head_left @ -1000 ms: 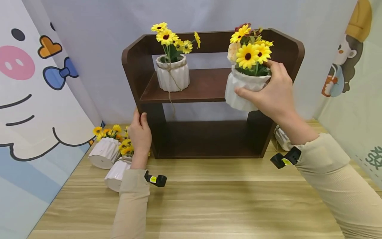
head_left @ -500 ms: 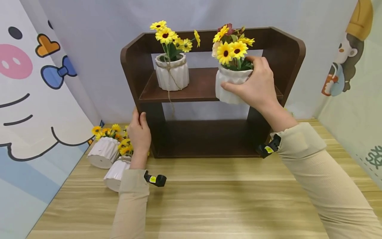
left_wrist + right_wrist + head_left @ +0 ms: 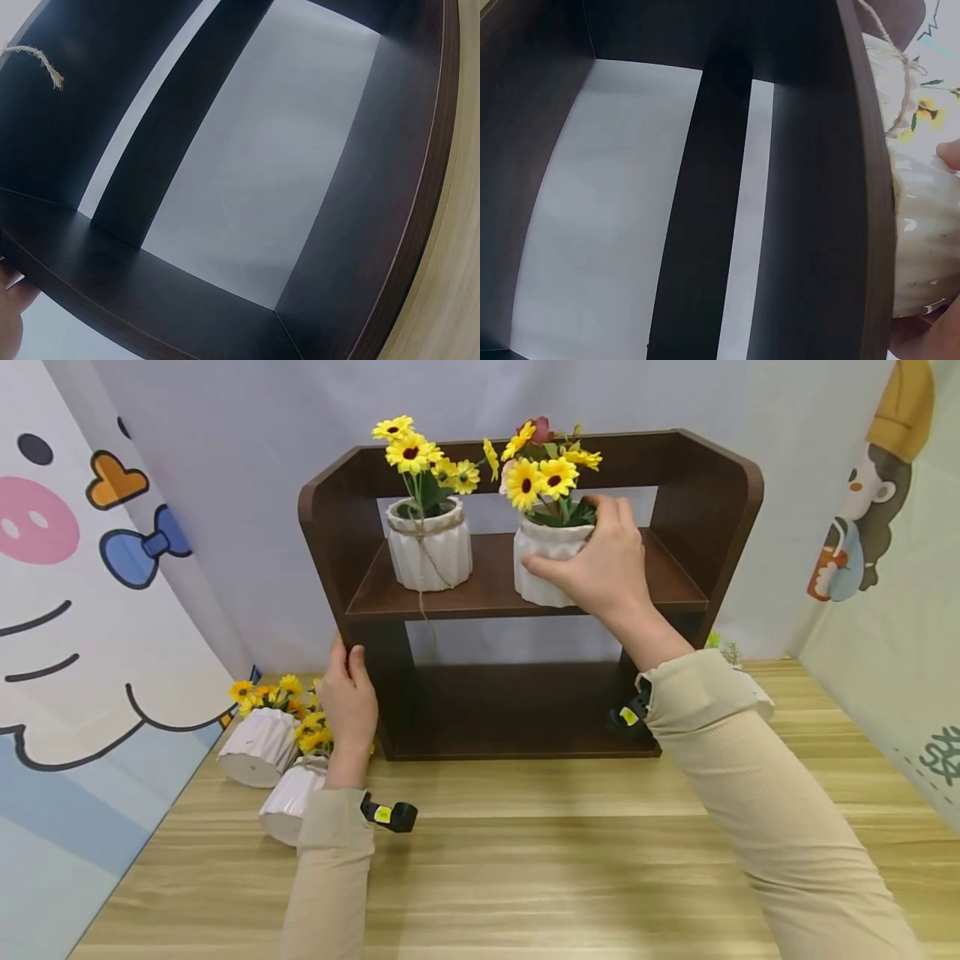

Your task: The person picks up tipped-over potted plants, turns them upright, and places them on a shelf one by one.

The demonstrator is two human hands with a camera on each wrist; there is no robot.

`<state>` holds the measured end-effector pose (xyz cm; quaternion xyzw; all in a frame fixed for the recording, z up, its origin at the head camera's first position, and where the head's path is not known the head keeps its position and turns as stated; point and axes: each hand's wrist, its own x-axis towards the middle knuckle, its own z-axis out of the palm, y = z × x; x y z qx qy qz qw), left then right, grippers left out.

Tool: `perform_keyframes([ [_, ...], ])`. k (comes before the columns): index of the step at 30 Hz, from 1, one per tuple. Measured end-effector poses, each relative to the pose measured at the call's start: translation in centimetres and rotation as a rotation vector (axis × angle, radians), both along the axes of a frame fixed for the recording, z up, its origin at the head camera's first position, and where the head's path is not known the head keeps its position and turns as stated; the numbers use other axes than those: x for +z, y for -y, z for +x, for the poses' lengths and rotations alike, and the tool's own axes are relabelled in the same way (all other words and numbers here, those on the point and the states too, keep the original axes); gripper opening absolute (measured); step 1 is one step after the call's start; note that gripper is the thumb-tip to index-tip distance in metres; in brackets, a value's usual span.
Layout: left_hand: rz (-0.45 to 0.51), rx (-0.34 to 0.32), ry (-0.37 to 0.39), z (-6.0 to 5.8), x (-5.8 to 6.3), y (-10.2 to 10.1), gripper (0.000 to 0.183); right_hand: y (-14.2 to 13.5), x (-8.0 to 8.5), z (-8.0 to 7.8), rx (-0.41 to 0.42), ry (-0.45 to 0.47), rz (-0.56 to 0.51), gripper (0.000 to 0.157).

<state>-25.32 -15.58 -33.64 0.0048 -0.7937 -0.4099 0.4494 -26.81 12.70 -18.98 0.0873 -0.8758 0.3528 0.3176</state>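
My right hand (image 3: 603,560) grips a white ribbed flower pot (image 3: 551,547), thumb on the front and fingers round the right side. Yellow daisies, a dark red bloom and leaves fill it. The pot stands upright at the front of the upper board of a dark brown shelf (image 3: 525,752); whether it bears its full weight there I cannot tell. To its left, a second white pot (image 3: 431,556) with yellow daisies and twine sits on that board. My left hand (image 3: 348,702) touches the shelf's left panel from outside, as the left wrist view also shows, with fingers (image 3: 9,300) against it.
Two white pots (image 3: 258,747) (image 3: 288,802) with yellow flowers lie tipped on the wooden table (image 3: 510,860), left of the shelf. Another plant (image 3: 723,647) shows at the right, mostly behind my sleeve. Cartoon-printed panels (image 3: 112,635) flank both sides.
My right hand has carried its flower pot leftward and slightly downward, from over the shelf's right part to near the twine-tied pot. My left hand has stayed at the side panel.
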Motion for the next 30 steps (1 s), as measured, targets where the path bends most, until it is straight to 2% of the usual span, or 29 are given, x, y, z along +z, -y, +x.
perform_keyframes([
  [8, 0.001, 0.002, -0.004, 0.0, 0.0, 0.0, 0.037, 1.2, -0.1, -1.4, -0.015, -0.023, 0.015, 0.089],
  [17, 0.000, 0.002, -0.011, 0.1, 0.1, 0.0, 0.035, 2.2, -0.2, -2.7, -0.042, -0.007, 0.036, 0.094],
  [30, 0.000, 0.013, -0.010, -0.1, -0.1, 0.1, 0.039, 3.3, -0.2, -3.5, -0.063, 0.017, 0.055, 0.099],
])
